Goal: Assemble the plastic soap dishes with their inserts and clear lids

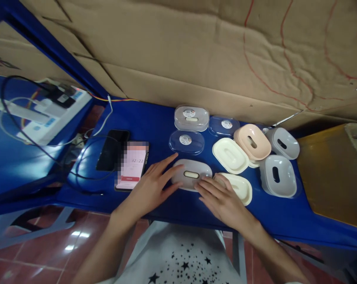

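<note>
Both my hands lie flat, fingers spread, on the grey tray [192, 174] at the table's [155, 118] near edge: left hand [151, 189] on its left end, right hand [221, 199] on its right. I judge I'm steadying it; lifting it calls for curling fingers under its rim.

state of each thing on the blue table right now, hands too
left hand: flat, fingers spread, touching grey soap dish
right hand: flat, fingertips on grey soap dish
grey soap dish: lying on table, under both hands
clear lids: off, lying separately
closed clear box: lid on
pink tray: stacked on a cream one
lit phone: screen on
dark phone: screen off
</note>
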`<action>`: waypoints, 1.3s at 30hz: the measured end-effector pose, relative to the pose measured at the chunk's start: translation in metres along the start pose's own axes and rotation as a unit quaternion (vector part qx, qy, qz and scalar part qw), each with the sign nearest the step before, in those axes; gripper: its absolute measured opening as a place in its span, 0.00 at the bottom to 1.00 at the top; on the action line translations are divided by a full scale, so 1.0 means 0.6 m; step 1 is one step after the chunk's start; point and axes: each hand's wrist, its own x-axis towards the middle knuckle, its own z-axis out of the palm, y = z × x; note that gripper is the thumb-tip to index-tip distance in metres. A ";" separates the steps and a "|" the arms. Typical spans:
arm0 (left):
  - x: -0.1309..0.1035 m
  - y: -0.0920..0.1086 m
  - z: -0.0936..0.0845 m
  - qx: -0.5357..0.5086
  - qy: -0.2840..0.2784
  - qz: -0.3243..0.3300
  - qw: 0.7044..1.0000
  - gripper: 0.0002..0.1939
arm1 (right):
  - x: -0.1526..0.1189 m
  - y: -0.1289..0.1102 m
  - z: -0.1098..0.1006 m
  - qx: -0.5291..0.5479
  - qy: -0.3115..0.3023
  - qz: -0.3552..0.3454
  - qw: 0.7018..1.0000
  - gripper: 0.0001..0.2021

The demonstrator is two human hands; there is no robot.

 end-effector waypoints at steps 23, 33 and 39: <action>0.059 -0.048 -0.060 -0.122 0.013 -0.031 0.992 0.26 | -0.017 0.038 -0.042 0.015 0.085 0.077 0.993 0.34; -0.001 -0.006 0.006 -0.125 -0.023 -0.040 0.991 0.23 | 0.001 0.017 0.011 -0.053 0.010 -0.013 0.998 0.27; -0.006 -0.022 0.025 -0.142 0.028 0.020 0.989 0.22 | -0.005 0.020 0.009 -0.075 -0.013 -0.058 0.995 0.31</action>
